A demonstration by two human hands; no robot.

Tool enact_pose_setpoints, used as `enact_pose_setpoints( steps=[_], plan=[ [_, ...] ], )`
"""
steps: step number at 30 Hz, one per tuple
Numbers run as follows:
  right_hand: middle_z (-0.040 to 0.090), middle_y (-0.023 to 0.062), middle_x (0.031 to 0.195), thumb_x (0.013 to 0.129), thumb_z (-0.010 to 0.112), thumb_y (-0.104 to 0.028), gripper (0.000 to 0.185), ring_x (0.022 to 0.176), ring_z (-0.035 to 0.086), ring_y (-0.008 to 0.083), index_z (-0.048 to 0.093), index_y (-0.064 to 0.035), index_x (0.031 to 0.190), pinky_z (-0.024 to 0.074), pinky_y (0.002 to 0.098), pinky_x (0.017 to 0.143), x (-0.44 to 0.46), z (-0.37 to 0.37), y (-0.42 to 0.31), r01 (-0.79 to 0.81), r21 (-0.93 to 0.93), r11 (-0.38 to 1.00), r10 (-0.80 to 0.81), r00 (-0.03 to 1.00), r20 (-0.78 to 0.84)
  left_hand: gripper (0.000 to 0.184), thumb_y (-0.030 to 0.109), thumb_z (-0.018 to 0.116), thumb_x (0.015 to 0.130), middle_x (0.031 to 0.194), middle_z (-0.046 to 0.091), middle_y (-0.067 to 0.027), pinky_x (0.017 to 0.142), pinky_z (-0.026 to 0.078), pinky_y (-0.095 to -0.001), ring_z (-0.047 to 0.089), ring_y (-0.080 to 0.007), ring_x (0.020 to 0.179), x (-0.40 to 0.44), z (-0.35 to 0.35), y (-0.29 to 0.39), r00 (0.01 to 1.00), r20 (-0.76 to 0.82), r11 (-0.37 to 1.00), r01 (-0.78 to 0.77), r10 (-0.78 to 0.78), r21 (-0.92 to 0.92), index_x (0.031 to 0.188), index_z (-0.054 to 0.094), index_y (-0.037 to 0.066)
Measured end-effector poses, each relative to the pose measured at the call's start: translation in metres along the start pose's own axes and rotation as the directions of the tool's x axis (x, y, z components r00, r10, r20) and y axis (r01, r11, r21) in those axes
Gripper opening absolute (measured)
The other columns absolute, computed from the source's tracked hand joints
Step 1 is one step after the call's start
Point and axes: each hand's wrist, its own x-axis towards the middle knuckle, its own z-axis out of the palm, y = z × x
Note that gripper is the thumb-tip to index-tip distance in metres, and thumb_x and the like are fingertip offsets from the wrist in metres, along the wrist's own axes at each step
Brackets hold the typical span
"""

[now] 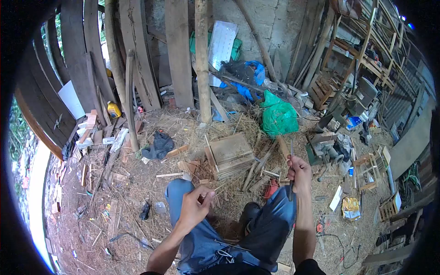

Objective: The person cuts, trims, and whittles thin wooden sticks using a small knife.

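My left hand [196, 205] is over my left knee, its thumb and fingers pinched on a thin pale stick [220, 187] that points up to the right. Above my right knee, my right hand [300, 174] is closed around a slim knife-like tool [292, 147]. The tool's narrow grey end points upward and a dark part shows below the fist. The two hands are apart, and the stick does not touch the tool. Another thin stick [233, 245] lies across my lap. In front of my knees stands a wooden box-like block [231, 153].
A green plastic bag [278, 117] sits beyond the block, near a wooden post [202, 64]. Dark cloth [159, 145] and a yellow bottle [113, 110] are to the left. At right are a metal machine [327, 149], a gold packet [351, 208] and small wooden frames [366, 170]. Straw and wood scraps litter the ground.
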Motion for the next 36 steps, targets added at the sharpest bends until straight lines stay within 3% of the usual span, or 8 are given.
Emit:
enact_pose_setpoints(
  steps=[8, 17, 19, 23, 25, 29, 31, 36],
  plan=[
    [0.056, 0.0004, 0.067, 0.093, 0.054, -0.016, 0.021, 0.046, 0.038, 0.0041, 0.061, 0.0003, 0.104, 0.0277, 0.0199, 0.041, -0.047, 0.06, 0.005, -0.156, -0.006, 0.988, 0.149, 0.929, 0.339, 0.007, 0.003, 0.064, 0.079, 0.077, 0.062, -0.0113, 0.054, 0.044, -0.0281, 0.057, -0.0193, 0.061, 0.011, 0.033, 0.003, 0.977, -0.035, 0.977, -0.21, 0.211, 0.044, 0.085, 0.062, -0.001],
    [0.054, -0.0014, 0.069, 0.092, 0.056, -0.017, 0.023, 0.046, 0.036, 0.0038, 0.06, 0.0042, 0.1, 0.0263, 0.0193, 0.041, -0.027, 0.036, 0.009, -0.206, -0.053, 0.977, 0.212, 0.917, 0.338, 0.009, -0.002, 0.06, 0.079, 0.081, 0.061, -0.0153, 0.061, 0.047, -0.032, 0.059, -0.028, 0.07, -0.002, 0.027, 0.002, 0.961, 0.011, 0.961, -0.276, 0.275, 0.031, 0.088, 0.061, -0.003],
    [0.055, -0.0015, 0.069, 0.092, 0.055, -0.015, 0.022, 0.046, 0.037, 0.0034, 0.06, 0.0035, 0.102, 0.0267, 0.0188, 0.04, -0.012, 0.019, 0.007, -0.124, -0.033, 0.992, 0.126, 0.99, 0.062, 0.01, -0.003, 0.059, 0.079, 0.083, 0.06, -0.0167, 0.065, 0.048, -0.0347, 0.06, -0.0319, 0.074, -0.005, 0.02, 0.005, 0.97, 0.03, 0.97, -0.242, 0.241, 0.035, 0.089, 0.06, -0.003],
    [0.056, -0.0007, 0.07, 0.092, 0.054, -0.014, 0.021, 0.046, 0.038, 0.0034, 0.06, 0.0006, 0.107, 0.0271, 0.0186, 0.039, -0.005, 0.001, -0.01, -0.045, 0.069, 0.997, 0.041, 0.997, 0.059, 0.005, -0.003, 0.059, 0.079, 0.078, 0.059, -0.016, 0.06, 0.046, -0.0336, 0.059, -0.0298, 0.069, -0.001, 0.005, -0.004, 0.979, -0.011, 0.974, -0.2, 0.202, 0.105, 0.084, 0.058, -0.004],
    [0.054, -0.0001, 0.07, 0.093, 0.052, -0.016, 0.023, 0.045, 0.037, 0.0047, 0.058, -0.0028, 0.111, 0.0259, 0.0198, 0.038, -0.023, 0.019, -0.008, -0.094, -0.115, 0.989, 0.111, 0.983, 0.147, 0.003, -0.003, 0.059, 0.079, 0.077, 0.058, -0.0156, 0.059, 0.046, -0.0339, 0.059, -0.0293, 0.067, 0.003, 0.01, -0.006, 0.988, -0.039, 0.986, -0.145, 0.149, 0.085, 0.081, 0.058, -0.004],
    [0.058, 0.0017, 0.071, 0.091, 0.056, -0.018, 0.031, 0.045, 0.039, 0.0046, 0.055, -0.0027, 0.118, 0.0285, 0.0188, 0.04, -0.042, 0.045, 0.008, -0.243, 0.045, 0.969, 0.208, 0.901, 0.381, 0.004, -0.004, 0.059, 0.078, 0.078, 0.058, -0.016, 0.06, 0.046, -0.034, 0.058, -0.0305, 0.068, 0.007, 0.023, 0.004, 0.973, -0.032, 0.969, -0.226, 0.23, 0.1, 0.082, 0.059, -0.004],
    [0.058, 0.0016, 0.071, 0.091, 0.057, -0.018, 0.029, 0.045, 0.038, 0.0049, 0.057, -0.0023, 0.116, 0.0279, 0.0195, 0.041, -0.039, 0.046, 0.015, -0.22, 0.052, 0.974, 0.184, 0.906, 0.382, 0.008, -0.004, 0.059, 0.078, 0.08, 0.058, -0.0162, 0.063, 0.046, -0.035, 0.058, -0.0321, 0.072, 0.008, 0.028, 0.003, 0.94, -0.054, 0.941, -0.334, 0.337, 0.059, 0.085, 0.06, -0.004],
    [0.057, 0.0009, 0.07, 0.091, 0.057, -0.017, 0.021, 0.046, 0.038, 0.0044, 0.062, 0.0004, 0.102, 0.0271, 0.0198, 0.04, -0.03, 0.039, 0.009, -0.256, -0.042, 0.966, 0.251, 0.881, 0.4, 0.012, -0.005, 0.06, 0.077, 0.082, 0.06, -0.0156, 0.066, 0.047, -0.0348, 0.059, -0.0312, 0.076, 0.004, 0.027, -0.002, 0.946, -0.005, 0.945, -0.322, 0.323, 0.06, 0.088, 0.062, -0.003]
  ],
)
